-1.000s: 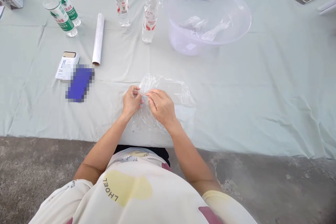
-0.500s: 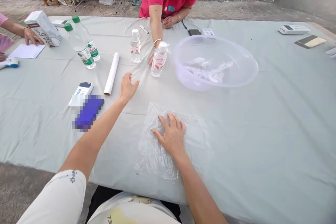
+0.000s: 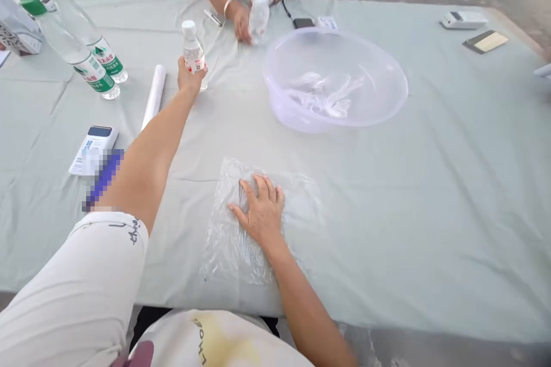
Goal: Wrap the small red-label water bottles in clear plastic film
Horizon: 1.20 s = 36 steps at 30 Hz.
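My left hand (image 3: 188,80) reaches across the table, its fingers and thumb wrapped round the lower part of a small clear plastic bottle (image 3: 193,49) with a white cap and a red and white label. The bottle leans slightly. Flat on a crinkled sheet of clear plastic film (image 3: 217,243) rests my right hand (image 3: 262,212), fingers spread. Just left of my left forearm lies a white roll (image 3: 155,89), partly covered by the arm. Across the table, a co-worker's hand (image 3: 241,22) holds another small bottle (image 3: 260,11) that looks wrapped in clear film.
A translucent purple basin (image 3: 297,120) with crumpled clear plastic inside stands right of centre. Two green-capped water bottles (image 3: 97,71) are at the left. A white device (image 3: 92,149) and a blurred-out blue object (image 3: 103,180) lie near my left arm. More items sit at the far right.
My left hand has moved forward and closed round the small bottle. The co-worker has drawn the wrapped bottle back towards their body. My right hand stays on the film. The view has shifted.
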{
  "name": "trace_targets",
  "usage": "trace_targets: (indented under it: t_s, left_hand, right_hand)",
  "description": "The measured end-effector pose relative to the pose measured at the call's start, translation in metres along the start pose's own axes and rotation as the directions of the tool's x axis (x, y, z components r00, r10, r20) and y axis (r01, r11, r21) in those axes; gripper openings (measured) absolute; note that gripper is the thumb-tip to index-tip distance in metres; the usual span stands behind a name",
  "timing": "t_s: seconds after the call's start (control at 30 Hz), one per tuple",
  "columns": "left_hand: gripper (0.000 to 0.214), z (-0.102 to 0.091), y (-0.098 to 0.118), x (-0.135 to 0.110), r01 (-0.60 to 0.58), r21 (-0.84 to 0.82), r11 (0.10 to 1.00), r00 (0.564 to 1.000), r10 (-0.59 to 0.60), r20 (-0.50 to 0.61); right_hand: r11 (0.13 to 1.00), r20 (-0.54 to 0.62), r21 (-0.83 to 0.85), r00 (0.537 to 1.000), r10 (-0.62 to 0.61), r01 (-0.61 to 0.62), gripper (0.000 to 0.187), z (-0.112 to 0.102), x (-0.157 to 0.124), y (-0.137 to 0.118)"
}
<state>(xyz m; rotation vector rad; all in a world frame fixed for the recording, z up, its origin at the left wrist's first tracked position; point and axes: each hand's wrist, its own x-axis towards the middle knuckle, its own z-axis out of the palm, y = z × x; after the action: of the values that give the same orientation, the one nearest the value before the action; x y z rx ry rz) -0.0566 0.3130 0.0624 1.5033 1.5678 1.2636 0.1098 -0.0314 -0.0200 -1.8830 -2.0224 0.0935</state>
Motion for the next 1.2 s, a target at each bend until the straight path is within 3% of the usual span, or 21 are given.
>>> trace_targets:
  t_s: [0.1, 0.23, 0.33, 0.4, 0.47, 0.53, 0.63, 0.77, 0.93, 1.07, 1.2]
  left_hand:
    - [0.036, -0.018, 0.006, -0.051, 0.123, -0.100, 0.987, 0.988, -0.112, 0.105]
    - [0.031, -0.056, 0.021, -0.148, 0.281, -0.100, 0.954, 0.925, -0.242, 0.294]
    - [0.042, -0.081, 0.033, -0.228, 0.346, -0.113, 0.932, 0.825, -0.245, 0.509]
    - [0.046, -0.091, 0.037, -0.276, 0.410, -0.064, 0.910, 0.734, -0.287, 0.615]
    - [0.043, -0.094, 0.038, -0.314, 0.438, 0.012, 0.899, 0.684, -0.341, 0.644]
    - [0.038, -0.093, 0.035, -0.339, 0.407, 0.135, 0.903, 0.673, -0.397, 0.624]
    - [0.033, -0.088, 0.030, -0.355, 0.312, 0.291, 0.904, 0.731, -0.424, 0.534]
    - [0.038, -0.084, 0.028, -0.354, 0.173, 0.420, 0.891, 0.800, -0.376, 0.468]
    - [0.050, -0.083, 0.030, -0.354, 0.028, 0.560, 0.828, 0.797, -0.356, 0.487]
    - [0.052, -0.084, 0.031, -0.359, 0.036, 0.578, 0.815, 0.802, -0.368, 0.470]
    - [0.057, -0.086, 0.030, -0.366, 0.024, 0.614, 0.789, 0.835, -0.354, 0.422]
  right_hand:
    - [0.999, 0.025, 0.032, 0.999, 0.025, -0.026, 0.062, 0.001, 0.001, -0.002]
    - [0.997, 0.044, 0.060, 0.998, 0.051, -0.054, 0.065, 0.001, 0.000, -0.004]
    - [0.996, 0.053, 0.066, 0.997, 0.061, -0.065, 0.064, 0.000, 0.000, -0.006]
    - [0.995, 0.050, 0.070, 0.996, 0.067, -0.071, 0.060, -0.001, -0.001, -0.007]
    - [0.995, 0.053, 0.071, 0.997, 0.064, -0.068, 0.054, -0.002, -0.001, -0.009]
    - [0.996, 0.063, 0.064, 0.997, 0.052, -0.056, 0.051, -0.003, -0.002, -0.010]
    - [0.998, 0.071, 0.044, 0.997, 0.038, -0.041, 0.051, -0.004, -0.004, -0.011]
    - [0.998, 0.073, 0.053, 0.997, 0.028, -0.032, 0.048, -0.005, -0.004, -0.011]
    - [0.979, 0.104, 0.191, 0.993, 0.057, -0.076, 0.047, -0.011, 0.001, -0.002]
    - [0.971, 0.130, 0.240, 0.991, -0.023, -0.009, 0.048, -0.016, 0.010, 0.016]
    - [0.965, 0.095, 0.253, 0.994, 0.053, -0.076, 0.048, -0.023, 0.021, 0.042]
